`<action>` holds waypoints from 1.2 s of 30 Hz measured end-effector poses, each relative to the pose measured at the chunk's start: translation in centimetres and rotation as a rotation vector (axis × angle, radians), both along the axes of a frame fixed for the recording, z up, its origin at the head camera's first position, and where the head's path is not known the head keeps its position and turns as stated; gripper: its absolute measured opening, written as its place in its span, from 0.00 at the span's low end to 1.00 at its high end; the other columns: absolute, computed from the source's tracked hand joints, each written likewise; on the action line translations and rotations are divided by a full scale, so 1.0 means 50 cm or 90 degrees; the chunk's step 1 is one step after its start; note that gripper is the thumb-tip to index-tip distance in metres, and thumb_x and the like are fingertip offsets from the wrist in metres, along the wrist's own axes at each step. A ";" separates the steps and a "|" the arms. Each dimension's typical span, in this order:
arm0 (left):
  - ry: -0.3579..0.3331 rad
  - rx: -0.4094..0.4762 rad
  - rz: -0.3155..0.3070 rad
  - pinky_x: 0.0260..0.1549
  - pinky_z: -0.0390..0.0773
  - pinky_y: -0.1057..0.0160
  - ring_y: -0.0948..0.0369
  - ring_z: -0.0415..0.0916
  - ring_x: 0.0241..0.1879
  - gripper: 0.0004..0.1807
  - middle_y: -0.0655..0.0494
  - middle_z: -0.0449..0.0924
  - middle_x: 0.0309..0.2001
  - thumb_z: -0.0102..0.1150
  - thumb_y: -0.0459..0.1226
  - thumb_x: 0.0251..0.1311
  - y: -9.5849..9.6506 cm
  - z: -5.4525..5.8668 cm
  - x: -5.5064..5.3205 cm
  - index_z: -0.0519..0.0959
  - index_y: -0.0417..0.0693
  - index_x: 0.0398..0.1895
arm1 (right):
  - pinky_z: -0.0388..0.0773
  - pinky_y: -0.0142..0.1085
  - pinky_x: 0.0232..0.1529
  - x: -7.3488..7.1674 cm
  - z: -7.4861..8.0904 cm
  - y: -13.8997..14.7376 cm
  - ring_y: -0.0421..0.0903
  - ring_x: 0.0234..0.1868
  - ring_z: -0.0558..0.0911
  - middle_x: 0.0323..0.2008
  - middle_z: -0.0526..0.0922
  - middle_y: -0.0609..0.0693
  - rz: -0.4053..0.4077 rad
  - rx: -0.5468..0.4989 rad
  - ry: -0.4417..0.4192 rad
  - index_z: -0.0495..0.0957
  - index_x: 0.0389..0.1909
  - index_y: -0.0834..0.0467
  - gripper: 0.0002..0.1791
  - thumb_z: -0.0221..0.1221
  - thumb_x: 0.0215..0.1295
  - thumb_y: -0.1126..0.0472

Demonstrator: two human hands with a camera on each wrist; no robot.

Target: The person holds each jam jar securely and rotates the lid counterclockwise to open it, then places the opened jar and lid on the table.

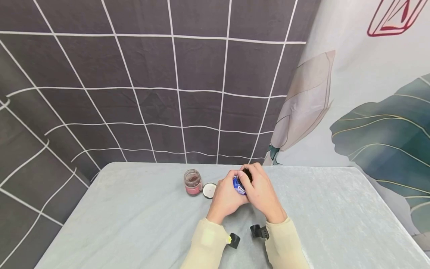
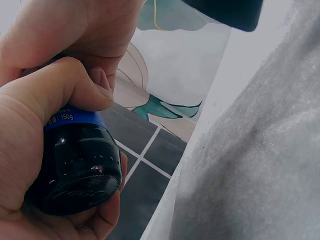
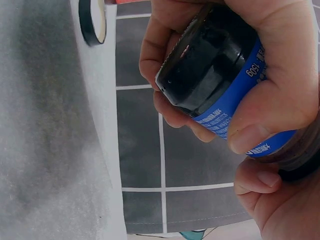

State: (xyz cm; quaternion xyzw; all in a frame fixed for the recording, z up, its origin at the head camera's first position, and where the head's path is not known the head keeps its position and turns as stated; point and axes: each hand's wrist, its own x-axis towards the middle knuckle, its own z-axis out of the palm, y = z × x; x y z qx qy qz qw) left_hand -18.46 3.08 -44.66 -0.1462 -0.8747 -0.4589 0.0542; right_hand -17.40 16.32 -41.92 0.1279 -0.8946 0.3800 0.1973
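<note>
A dark glass jar with a blue label [image 1: 239,185] is held up between both hands above the table, tilted. My left hand [image 1: 228,194] wraps round its body, thumb across the label, as the left wrist view shows. My right hand [image 1: 263,192] grips the dark lid end [image 3: 295,172], its fingers covering most of it. In the right wrist view the jar's base [image 3: 185,65] points up and left. Left of the hands stands an open clear glass jar [image 1: 193,183] with a pinkish-red label. Beside it lies a dark-rimmed lid [image 1: 209,190], white inside facing up.
A table under a pale grey cloth [image 1: 134,213] spreads beneath the hands. Behind it hangs a dark grid-patterned curtain [image 1: 151,93], with a leaf-printed cloth [image 1: 369,149] at the right. Black wrist devices [image 1: 234,241] sit at the sleeve cuffs.
</note>
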 end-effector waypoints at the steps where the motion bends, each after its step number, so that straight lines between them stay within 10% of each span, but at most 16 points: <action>1: -0.001 -0.001 0.000 0.40 0.80 0.59 0.58 0.83 0.40 0.35 0.55 0.85 0.44 0.80 0.46 0.39 0.000 0.000 0.000 0.76 0.52 0.54 | 0.74 0.45 0.45 0.000 0.000 0.000 0.46 0.40 0.74 0.40 0.75 0.50 -0.001 -0.001 -0.002 0.80 0.44 0.58 0.14 0.53 0.76 0.51; 36: -0.002 0.006 -0.010 0.41 0.80 0.60 0.59 0.83 0.41 0.34 0.57 0.85 0.45 0.80 0.47 0.40 0.000 0.000 0.000 0.77 0.52 0.53 | 0.75 0.45 0.46 -0.001 0.001 0.005 0.44 0.40 0.77 0.41 0.76 0.48 0.012 -0.012 0.013 0.82 0.46 0.57 0.13 0.56 0.74 0.53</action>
